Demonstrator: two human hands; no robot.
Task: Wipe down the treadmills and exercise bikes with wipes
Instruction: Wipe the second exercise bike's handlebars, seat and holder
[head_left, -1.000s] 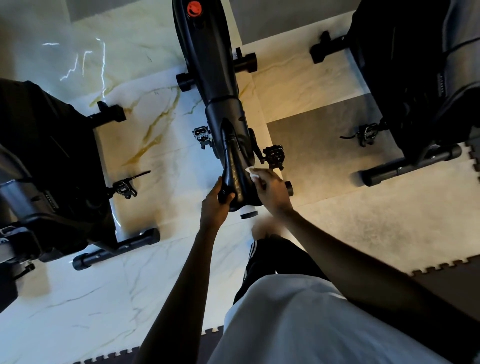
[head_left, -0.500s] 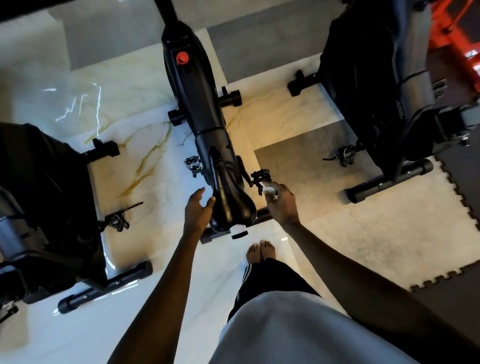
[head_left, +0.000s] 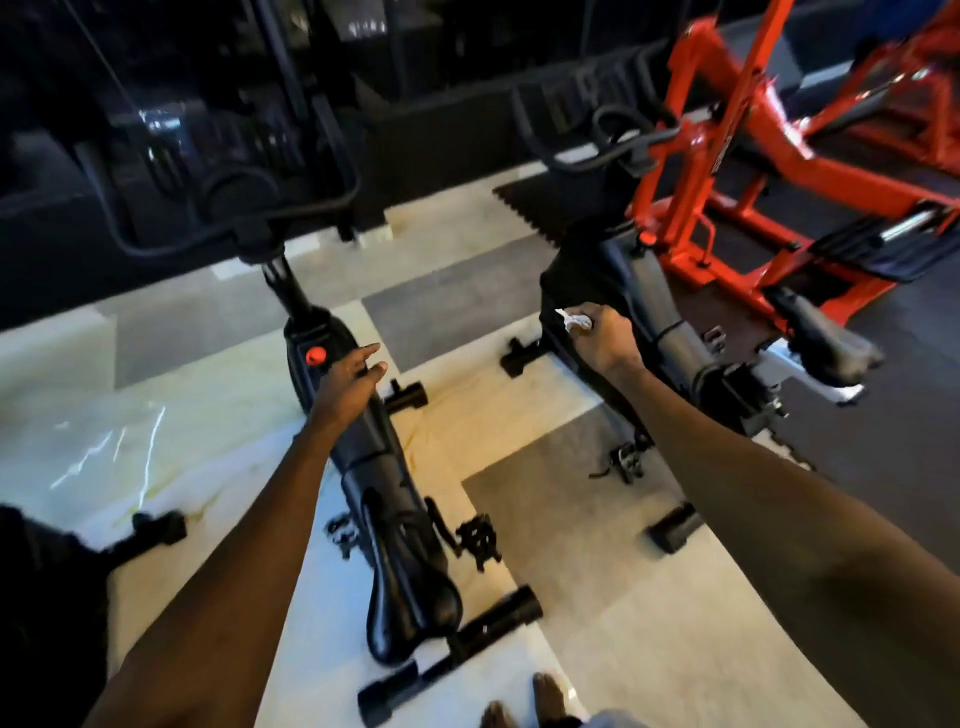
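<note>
A black exercise bike (head_left: 387, 483) stands in front of me, its saddle near the bottom centre and its handlebars at the upper left. My left hand (head_left: 348, 387) hovers over its frame beside a red knob (head_left: 315, 356), fingers straight and holding nothing. A second black exercise bike (head_left: 670, 332) stands to the right. My right hand (head_left: 602, 338) reaches toward its dark front housing and pinches a crumpled white wipe (head_left: 571, 319).
A red weight machine (head_left: 737, 171) stands behind the right bike. Part of a third bike (head_left: 150, 530) shows at the lower left. Pedals (head_left: 478, 540) stick out beside the middle bike. My bare feet (head_left: 524, 701) are on the marble floor; dark mats lie to the right.
My head has lifted, so the view now shows the room ahead. My left hand left the saddle and moved forward along the frame. My right hand carried the wipe across to the right bike.
</note>
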